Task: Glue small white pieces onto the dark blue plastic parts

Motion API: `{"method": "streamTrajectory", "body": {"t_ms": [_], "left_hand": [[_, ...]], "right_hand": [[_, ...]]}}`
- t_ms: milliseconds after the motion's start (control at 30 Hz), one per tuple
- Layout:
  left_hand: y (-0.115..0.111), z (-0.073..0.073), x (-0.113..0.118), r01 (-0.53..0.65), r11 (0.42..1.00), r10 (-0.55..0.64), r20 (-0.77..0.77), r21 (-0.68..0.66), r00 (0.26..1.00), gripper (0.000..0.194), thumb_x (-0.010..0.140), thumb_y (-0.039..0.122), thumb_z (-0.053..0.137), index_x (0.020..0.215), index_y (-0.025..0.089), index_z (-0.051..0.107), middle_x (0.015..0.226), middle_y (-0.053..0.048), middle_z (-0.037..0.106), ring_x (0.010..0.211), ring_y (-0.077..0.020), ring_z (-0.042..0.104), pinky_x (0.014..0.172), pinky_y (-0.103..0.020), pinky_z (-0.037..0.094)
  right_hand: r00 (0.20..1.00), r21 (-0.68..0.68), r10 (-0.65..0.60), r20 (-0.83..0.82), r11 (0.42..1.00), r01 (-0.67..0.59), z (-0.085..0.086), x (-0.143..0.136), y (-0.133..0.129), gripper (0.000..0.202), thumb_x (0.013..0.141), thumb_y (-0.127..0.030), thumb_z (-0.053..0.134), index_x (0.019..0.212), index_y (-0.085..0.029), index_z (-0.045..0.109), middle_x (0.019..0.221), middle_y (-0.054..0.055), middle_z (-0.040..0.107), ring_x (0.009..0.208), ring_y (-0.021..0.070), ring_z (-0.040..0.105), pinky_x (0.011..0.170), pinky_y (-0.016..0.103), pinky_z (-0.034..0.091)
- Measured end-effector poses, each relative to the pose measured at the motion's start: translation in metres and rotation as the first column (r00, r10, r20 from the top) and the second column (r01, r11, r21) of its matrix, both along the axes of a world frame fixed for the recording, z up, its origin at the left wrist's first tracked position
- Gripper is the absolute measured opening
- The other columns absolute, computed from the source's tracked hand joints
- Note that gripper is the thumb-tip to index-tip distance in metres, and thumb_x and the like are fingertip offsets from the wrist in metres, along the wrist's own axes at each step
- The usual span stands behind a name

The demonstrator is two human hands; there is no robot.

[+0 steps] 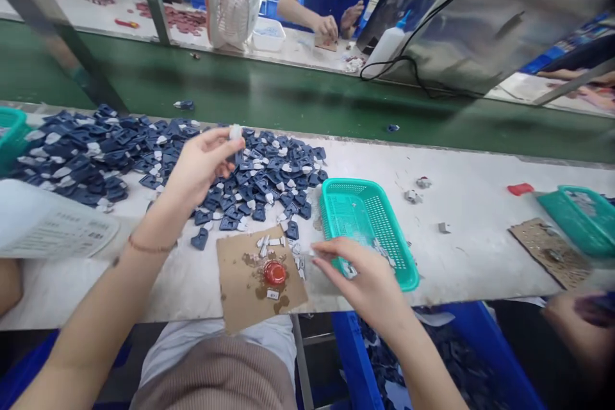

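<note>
My left hand (204, 163) is raised over the pile of dark blue parts (269, 173) and pinches a dark blue part with a whitish tip (235, 133). My right hand (358, 269) is at the near left side of a green basket (403, 262), thumb and forefinger closed around a small pale piece (312, 254). Between my hands lies a brown cardboard sheet (235, 295) with wet spots. On it sit a red round container (275, 273) and several small grey-white pieces (272, 294). More such pieces lie inside the green basket.
A large white bottle (52, 221) lies at the left. Beyond the table runs a green belt (288, 99). At the right are another green basket (576, 218) and cardboard (552, 253). A blue crate (355, 359) stands below the edge. People work across and beside me.
</note>
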State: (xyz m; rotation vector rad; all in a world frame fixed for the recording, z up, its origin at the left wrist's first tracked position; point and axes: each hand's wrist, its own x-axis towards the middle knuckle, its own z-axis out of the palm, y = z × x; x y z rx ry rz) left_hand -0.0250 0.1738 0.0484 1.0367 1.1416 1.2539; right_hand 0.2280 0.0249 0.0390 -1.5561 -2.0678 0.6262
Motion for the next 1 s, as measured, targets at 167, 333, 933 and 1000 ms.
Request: {"method": "streamTrajectory", "body": {"t_ms": [167,333,933,1000], "left_hand": [[-0.094,-0.024,-0.015,0.168,0.954,-0.113,0.221,-0.249,0.969,0.036,0.063,0.030,0.083,0.093,0.015,0.070,0.081,-0.002,0.069,0.051,-0.0082,0.061,0.050,-0.019,0.053],[-0.150,-0.058,-0.025,0.178,0.920,-0.074,0.291,-0.350,0.954,0.034,0.066,0.030,0.082,0.092,0.016,0.067,0.089,-0.002,0.070,0.062,-0.0123,0.068,0.060,-0.022,0.058],[-0.183,-0.086,-0.010,0.237,0.945,-0.165,0.297,-0.225,0.940,0.018,0.077,0.020,0.072,0.093,0.019,0.066,0.090,-0.004,0.075,0.080,-0.0143,0.071,0.077,-0.021,0.055],[-0.183,-0.084,-0.009,0.239,0.944,-0.171,0.285,-0.226,0.943,0.017,0.077,0.019,0.071,0.092,0.018,0.066,0.090,-0.004,0.075,0.080,-0.0140,0.071,0.077,-0.021,0.055]], "right_hand": [[0.993,-0.069,0.114,-0.007,0.991,-0.114,-0.008,-0.037,-0.009,0.010,0.091,-0.022,0.055,0.091,-0.021,0.065,0.087,0.006,0.070,0.083,0.0201,0.067,0.073,0.032,0.054],[0.987,-0.067,0.136,0.082,0.989,-0.131,-0.011,-0.051,-0.010,0.011,0.091,-0.018,0.054,0.089,-0.020,0.064,0.088,0.007,0.067,0.084,0.0210,0.065,0.075,0.034,0.053],[0.962,-0.095,0.124,0.242,0.990,-0.104,-0.011,-0.067,-0.010,0.017,0.089,-0.012,0.054,0.075,-0.019,0.062,0.081,0.006,0.065,0.079,0.0215,0.065,0.069,0.032,0.051],[0.962,-0.090,0.130,0.239,0.990,-0.111,-0.011,-0.067,-0.010,0.017,0.089,-0.012,0.054,0.075,-0.019,0.061,0.081,0.006,0.065,0.079,0.0211,0.064,0.070,0.031,0.051]]}}
